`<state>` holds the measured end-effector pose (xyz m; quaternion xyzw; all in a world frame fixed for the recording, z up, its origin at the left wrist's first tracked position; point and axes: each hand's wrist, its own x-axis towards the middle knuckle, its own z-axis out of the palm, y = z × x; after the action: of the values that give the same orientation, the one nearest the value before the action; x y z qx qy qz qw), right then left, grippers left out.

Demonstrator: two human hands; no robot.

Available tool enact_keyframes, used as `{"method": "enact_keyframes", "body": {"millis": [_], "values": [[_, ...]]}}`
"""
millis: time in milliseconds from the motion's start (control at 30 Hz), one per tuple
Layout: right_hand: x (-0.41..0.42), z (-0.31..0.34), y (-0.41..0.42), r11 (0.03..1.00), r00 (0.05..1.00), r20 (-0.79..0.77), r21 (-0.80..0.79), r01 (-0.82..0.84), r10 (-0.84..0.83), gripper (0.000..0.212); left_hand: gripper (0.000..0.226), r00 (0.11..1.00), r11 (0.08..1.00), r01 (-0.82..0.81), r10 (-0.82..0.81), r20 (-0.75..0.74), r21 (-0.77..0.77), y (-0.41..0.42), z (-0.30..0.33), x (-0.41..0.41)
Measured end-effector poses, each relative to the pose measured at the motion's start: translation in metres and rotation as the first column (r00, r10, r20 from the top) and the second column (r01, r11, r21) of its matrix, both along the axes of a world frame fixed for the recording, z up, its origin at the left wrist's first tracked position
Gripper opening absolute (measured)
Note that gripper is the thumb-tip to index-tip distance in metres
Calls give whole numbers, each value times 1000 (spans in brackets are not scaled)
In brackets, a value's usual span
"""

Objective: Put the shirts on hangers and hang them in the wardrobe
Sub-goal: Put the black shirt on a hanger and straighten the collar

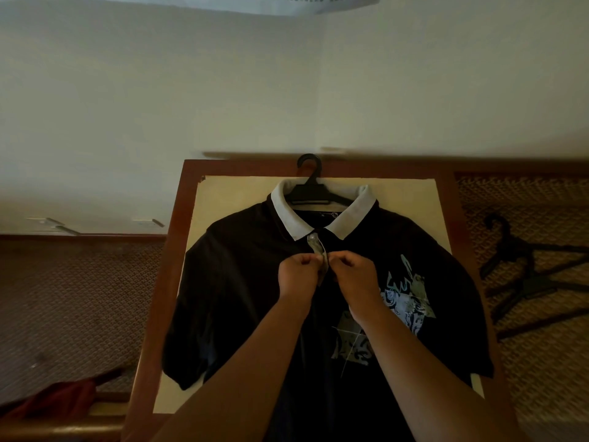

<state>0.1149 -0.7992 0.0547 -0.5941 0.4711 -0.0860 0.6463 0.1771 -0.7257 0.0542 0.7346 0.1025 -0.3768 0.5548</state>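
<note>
Buttoning step on the black short-sleeved polo shirt with white collar [242, 282], laid flat on the wood-framed table [159, 282] with a black plastic hanger [310, 189] inside its collar: left hand [298, 274] and right hand [353, 275] pinch the placket below the collar; next, probably, lifting by the hook.

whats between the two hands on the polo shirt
In the head view, the shirt's pale button placket sits between the left hand and right hand, both pinching it.
</note>
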Motion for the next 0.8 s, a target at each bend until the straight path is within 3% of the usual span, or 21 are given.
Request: {"method": "enact_keyframes", "body": {"millis": [200,333,667,800], "values": [[1,-4,-4,999,999,-24,5,-46,46,6,31,1000,999,9,-8,3,-43,7,2,-1],[1,-4,-3,998,998,-39,-9,-59,58,8,13,997,997,69,-68,23,-35,8,4,0],[0,-1,-10,994,991,-84,13,-105,105,15,2,904,960,225,-270,332,170,14,-10,0],[10,-4,-12,945,956,-253,-247,-215,151,12,8,923,975,182,-214,321,125,14,-11,5]]}}
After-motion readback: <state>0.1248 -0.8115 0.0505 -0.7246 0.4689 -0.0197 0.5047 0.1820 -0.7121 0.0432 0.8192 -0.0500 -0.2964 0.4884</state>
